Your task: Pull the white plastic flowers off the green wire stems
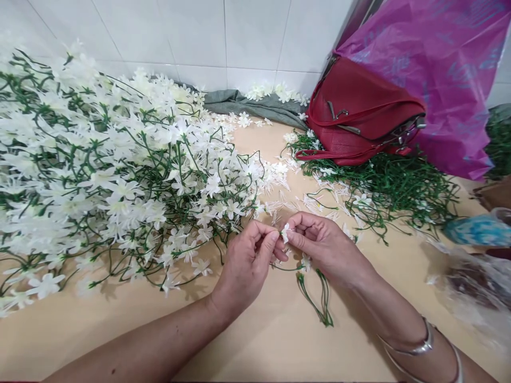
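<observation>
My right hand (319,242) pinches a small white artificial flower (286,233) between thumb and forefinger. Close against it, my left hand (253,260) has its thumb and forefinger pressed together; whatever lies between them is too small to make out. Below my right fingers another white blossom (305,261) shows partly. A few green plastic stems (315,298) lie on the table just under the hands. Thin white stamen pieces (279,205) are scattered beyond my fingertips. A big heap of white flowers on green stems (131,175) spreads to the left of my left hand.
A red leather bag (359,111) rests on a pile of green stems (403,183) at the back right, with a purple plastic bag (435,80) behind it. Grey cloth (255,106) runs along the tiled wall (191,32). A blue patterned item (475,230) and clear plastic bag (479,287) lie at right.
</observation>
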### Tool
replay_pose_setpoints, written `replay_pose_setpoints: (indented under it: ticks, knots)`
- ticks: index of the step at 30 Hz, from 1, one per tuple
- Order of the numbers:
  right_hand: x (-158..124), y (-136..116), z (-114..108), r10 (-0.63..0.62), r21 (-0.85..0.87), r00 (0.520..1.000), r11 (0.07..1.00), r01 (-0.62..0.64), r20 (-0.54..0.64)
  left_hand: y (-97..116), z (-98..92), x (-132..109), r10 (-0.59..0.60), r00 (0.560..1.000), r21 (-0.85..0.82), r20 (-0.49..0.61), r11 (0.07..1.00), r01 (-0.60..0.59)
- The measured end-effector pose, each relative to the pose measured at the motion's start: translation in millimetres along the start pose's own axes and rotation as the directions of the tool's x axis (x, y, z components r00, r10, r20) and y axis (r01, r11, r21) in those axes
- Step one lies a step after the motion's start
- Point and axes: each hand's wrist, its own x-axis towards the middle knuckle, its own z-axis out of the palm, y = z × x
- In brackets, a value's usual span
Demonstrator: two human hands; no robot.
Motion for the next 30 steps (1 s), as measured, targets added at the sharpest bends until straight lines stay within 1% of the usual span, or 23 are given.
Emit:
replay_pose_setpoints:
  ticks: [7, 13, 17, 19, 21, 24, 26, 30]
  knots:
    - [0, -2, -1, -0.006, -0.014, 0.999, 1.0, 0.006, 0.033, -1, -1.1, 1, 0.016, 1.0, 0.089, 0.011, 0.996, -0.017]
    - [2, 2, -2, 0.008, -0.041, 1.0, 0.999, -0.009, -0.01, -1, -1.0, 1, 0.01, 1.0, 0.093, 0.024, 0.996, -0.012]
    - [4, 4, -5, -0.037, -0.031, 0.999, 0.999, 0.037, 0.001, 0, -0.7, 0, 0.026, 0.999, 0.097, 0.03, 0.995, -0.029]
    - [5, 4, -7, -0.056, -0.052, 0.998, 0.997, 0.056, 0.005, 1, -0.5, -1, 0.035, 0.998, 0.092, 0.044, 0.995, -0.039]
    - [5, 4, -10, -0.09, -0.091, 0.996, 0.992, 0.087, -0.024, 2, -0.2, -2, 0.035, 0.998, 0.08, 0.058, 0.996, -0.039]
    - [6, 5, -15, -0.17, -0.175, 0.977, 0.974, 0.146, -0.127, 3, 0.6, -3, 0.025, 0.996, 0.069, 0.082, 0.997, -0.03]
    - [7, 6, -18, -0.213, -0.245, 0.958, 0.956, 0.163, -0.19, 2, 1.5, -3, 0.02, 0.995, 0.047, 0.095, 0.999, -0.024]
    - [9, 11, -22, -0.289, -0.393, 0.925, 0.902, 0.178, -0.246, -3, 3.5, -5, 0.015, 0.994, 0.029, 0.108, 0.999, -0.018]
